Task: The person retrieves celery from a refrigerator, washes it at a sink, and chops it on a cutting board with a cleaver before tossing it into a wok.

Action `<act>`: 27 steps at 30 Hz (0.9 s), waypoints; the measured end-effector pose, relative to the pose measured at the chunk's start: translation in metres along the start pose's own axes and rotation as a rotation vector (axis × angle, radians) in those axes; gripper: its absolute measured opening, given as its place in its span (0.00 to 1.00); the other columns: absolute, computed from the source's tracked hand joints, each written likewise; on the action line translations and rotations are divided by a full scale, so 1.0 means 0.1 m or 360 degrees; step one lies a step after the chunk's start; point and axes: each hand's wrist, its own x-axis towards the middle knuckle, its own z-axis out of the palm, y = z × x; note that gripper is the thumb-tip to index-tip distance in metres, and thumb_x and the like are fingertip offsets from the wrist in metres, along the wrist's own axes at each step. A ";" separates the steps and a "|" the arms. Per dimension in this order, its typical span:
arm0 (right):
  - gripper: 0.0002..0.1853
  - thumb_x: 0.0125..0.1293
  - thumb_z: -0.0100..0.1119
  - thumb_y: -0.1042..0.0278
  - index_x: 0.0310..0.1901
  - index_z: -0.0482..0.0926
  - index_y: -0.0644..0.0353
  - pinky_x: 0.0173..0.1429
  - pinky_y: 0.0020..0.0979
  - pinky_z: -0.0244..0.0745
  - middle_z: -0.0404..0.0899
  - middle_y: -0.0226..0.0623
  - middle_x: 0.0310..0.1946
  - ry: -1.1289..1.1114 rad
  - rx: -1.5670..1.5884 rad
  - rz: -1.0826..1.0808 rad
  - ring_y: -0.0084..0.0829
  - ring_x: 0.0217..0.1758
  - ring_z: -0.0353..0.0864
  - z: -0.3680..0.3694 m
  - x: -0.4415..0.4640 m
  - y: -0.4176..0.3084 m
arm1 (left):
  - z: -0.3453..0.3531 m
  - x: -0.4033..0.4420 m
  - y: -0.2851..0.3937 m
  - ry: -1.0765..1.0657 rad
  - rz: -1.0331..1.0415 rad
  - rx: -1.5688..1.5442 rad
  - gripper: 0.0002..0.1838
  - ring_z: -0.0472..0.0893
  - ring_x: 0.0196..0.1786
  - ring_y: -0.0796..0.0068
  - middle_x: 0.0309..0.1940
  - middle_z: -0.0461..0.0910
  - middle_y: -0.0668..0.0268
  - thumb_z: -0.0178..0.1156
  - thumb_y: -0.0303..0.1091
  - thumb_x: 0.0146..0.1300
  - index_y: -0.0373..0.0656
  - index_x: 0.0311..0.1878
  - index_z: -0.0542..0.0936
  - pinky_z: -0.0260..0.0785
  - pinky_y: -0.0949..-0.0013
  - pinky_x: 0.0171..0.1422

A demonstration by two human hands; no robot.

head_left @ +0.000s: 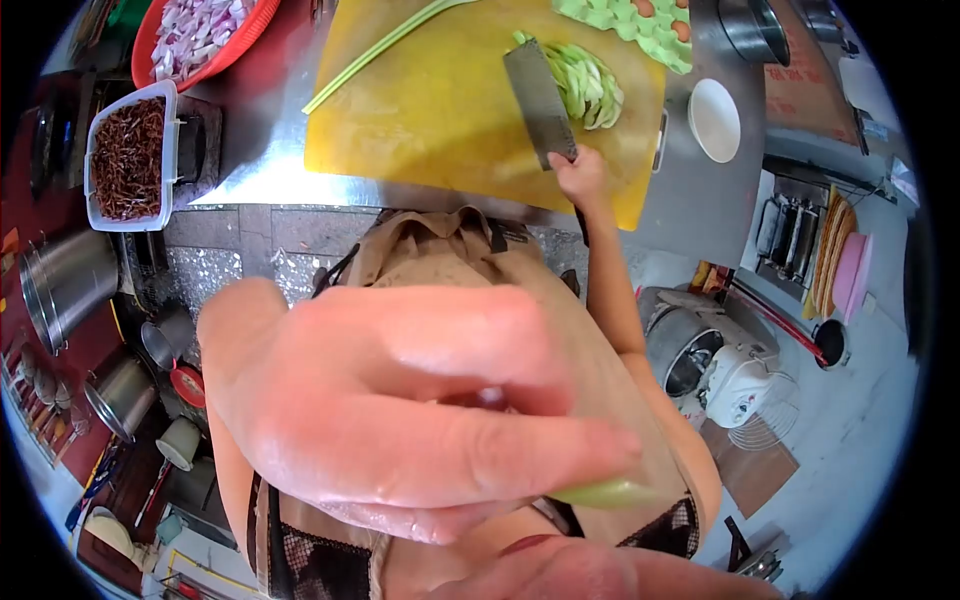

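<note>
The right hand (582,178) grips a rectangular grey metal cleaver (538,100), cut pale-green vegetable slices (590,88) heaped just beyond, slender green stalks (385,52) seemingly uncut leftward, while the left hand (400,410) pinches a smooth green piece (612,493).

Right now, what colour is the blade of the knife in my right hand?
The knife blade is grey, best seen in the head view.

At twelve o'clock the chopping board (420,130) is yellow — the sliced vegetable (592,92) pale green. At one, a mint-green egg tray (618,28).
</note>
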 end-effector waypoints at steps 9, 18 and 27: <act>0.16 0.57 0.61 0.56 0.31 0.80 0.64 0.38 0.46 0.74 0.80 0.53 0.28 0.0033 -0.0216 -0.0187 0.53 0.32 0.79 0.01 -0.19 -0.02 | -0.63 -0.26 -1.74 -0.0347 0.0029 0.1551 0.25 0.76 0.41 0.60 0.42 0.75 0.59 0.54 0.19 0.53 0.47 0.55 0.78 0.71 0.65 0.45; 0.10 0.58 0.59 0.63 0.27 0.76 0.60 0.34 0.48 0.74 0.79 0.49 0.24 -0.0061 -0.0528 -0.0486 0.52 0.30 0.79 0.19 -0.50 -0.46 | -0.99 -1.12 -2.94 -0.0379 0.0135 0.1696 0.15 0.77 0.44 0.65 0.42 0.77 0.64 0.56 0.27 0.52 0.42 0.45 0.79 0.73 0.68 0.46; 0.07 0.59 0.59 0.66 0.27 0.76 0.60 0.33 0.48 0.75 0.78 0.50 0.22 -0.0159 -0.0624 -0.0661 0.53 0.28 0.79 -0.08 -0.56 -0.75 | -1.00 -1.15 -2.97 -0.0223 0.0248 0.1847 0.13 0.79 0.44 0.67 0.41 0.79 0.66 0.58 0.26 0.50 0.42 0.42 0.80 0.75 0.70 0.44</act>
